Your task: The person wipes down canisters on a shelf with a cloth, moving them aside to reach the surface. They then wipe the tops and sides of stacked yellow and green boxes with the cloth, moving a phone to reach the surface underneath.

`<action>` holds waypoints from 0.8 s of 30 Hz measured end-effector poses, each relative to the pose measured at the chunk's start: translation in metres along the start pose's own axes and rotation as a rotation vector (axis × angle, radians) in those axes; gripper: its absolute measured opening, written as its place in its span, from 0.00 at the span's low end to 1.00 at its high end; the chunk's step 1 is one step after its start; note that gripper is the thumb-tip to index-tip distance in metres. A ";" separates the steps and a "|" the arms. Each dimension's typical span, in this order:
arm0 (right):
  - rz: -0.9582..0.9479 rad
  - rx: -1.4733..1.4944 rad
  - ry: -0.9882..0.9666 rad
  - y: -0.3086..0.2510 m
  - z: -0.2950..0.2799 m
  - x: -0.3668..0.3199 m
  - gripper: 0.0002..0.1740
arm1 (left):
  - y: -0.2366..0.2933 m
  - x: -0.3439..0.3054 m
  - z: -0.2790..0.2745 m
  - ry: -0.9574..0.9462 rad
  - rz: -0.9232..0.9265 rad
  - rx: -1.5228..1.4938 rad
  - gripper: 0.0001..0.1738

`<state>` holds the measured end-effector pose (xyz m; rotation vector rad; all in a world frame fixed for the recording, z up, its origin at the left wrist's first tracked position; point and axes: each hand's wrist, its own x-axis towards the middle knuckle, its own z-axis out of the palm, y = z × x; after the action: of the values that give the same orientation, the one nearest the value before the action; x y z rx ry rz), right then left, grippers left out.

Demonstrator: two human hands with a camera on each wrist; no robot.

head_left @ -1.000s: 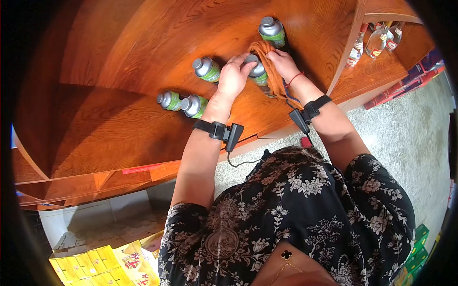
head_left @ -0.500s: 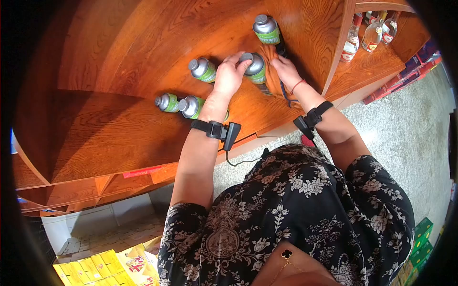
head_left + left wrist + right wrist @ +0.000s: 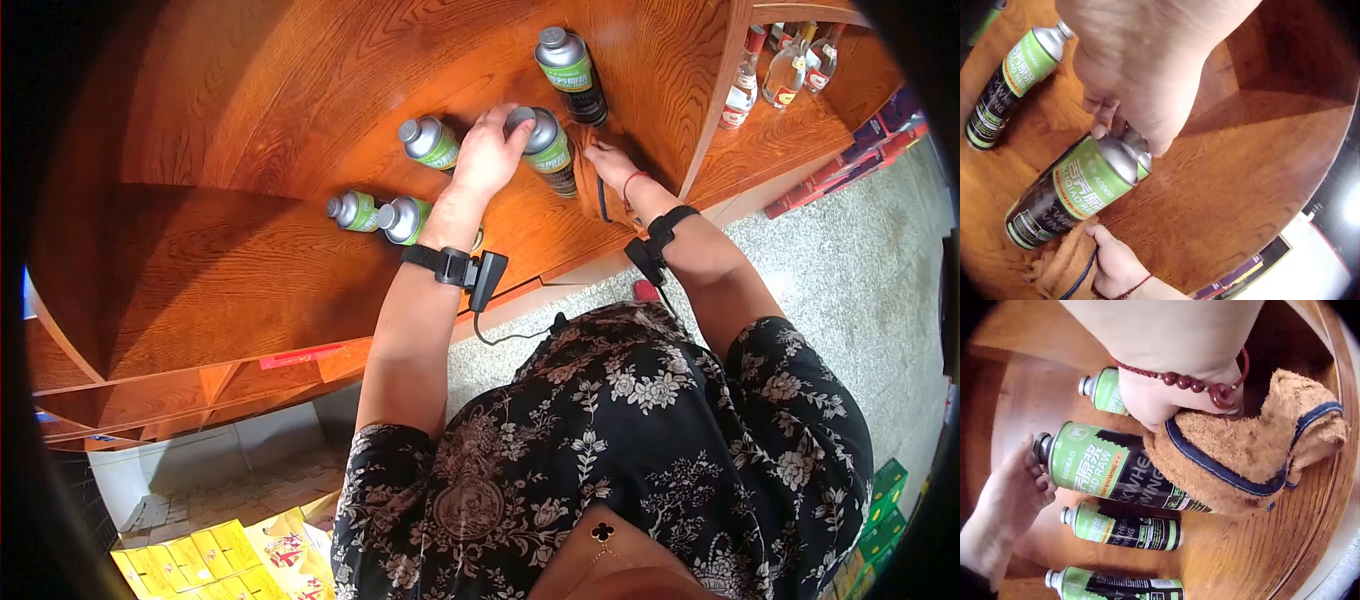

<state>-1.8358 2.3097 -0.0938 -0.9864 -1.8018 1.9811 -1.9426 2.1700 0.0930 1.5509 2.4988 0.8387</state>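
Observation:
My left hand [image 3: 488,155] pinches the grey cap of a green-and-black metal can [image 3: 549,158] with a silver shoulder. The can stands on the wooden shelf, its label showing in the left wrist view. Low against its side, my right hand [image 3: 612,166] holds a bunched orange-brown towel [image 3: 1229,450] with dark blue edging. The right fingers are mostly hidden behind the towel and wrist in the right wrist view. Just behind stands a matching can [image 3: 572,80]. To the left are another can [image 3: 433,147] and two more, a front can [image 3: 404,221] and its neighbour [image 3: 354,212].
An upright wooden divider [image 3: 712,110] borders the work area on the right, with glass bottles [image 3: 785,75] in the compartment beyond it. The shelf's front edge [image 3: 400,348] runs close before the body. Yellow boxes [image 3: 195,560] are at the lower left.
My right hand and the towel have slid from the can's shoulder down its side toward the base, moving slightly right. My left hand has stayed at the cap.

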 end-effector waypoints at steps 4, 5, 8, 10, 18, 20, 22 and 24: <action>0.031 -0.012 0.019 -0.019 -0.003 -0.019 0.24 | 0.012 0.002 -0.007 -0.082 -0.064 0.018 0.28; 0.032 -0.010 0.020 -0.016 -0.003 -0.016 0.24 | 0.008 0.004 -0.007 -0.084 -0.041 -0.010 0.29; -0.065 0.045 0.016 -0.015 -0.001 -0.010 0.23 | 0.006 0.008 -0.005 -0.074 -0.028 -0.041 0.30; -0.154 0.110 0.086 -0.032 0.003 -0.015 0.22 | 0.006 0.008 -0.003 -0.064 -0.041 -0.044 0.28; -0.296 0.258 0.043 -0.075 0.011 -0.023 0.23 | 0.003 0.011 0.003 0.015 -0.119 -0.016 0.26; -0.295 0.216 0.083 -0.062 0.016 -0.022 0.23 | -0.002 0.011 0.006 -0.001 -0.129 -0.044 0.26; -0.301 0.178 0.120 -0.042 0.020 -0.013 0.23 | -0.006 0.013 0.007 -0.011 -0.137 -0.065 0.26; -0.163 0.051 0.178 -0.016 0.019 -0.005 0.24 | -0.006 0.011 0.008 -0.011 -0.142 -0.107 0.26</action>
<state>-1.8484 2.2946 -0.0777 -0.9355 -1.6710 1.7742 -1.9501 2.1807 0.0862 1.3243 2.4766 0.9223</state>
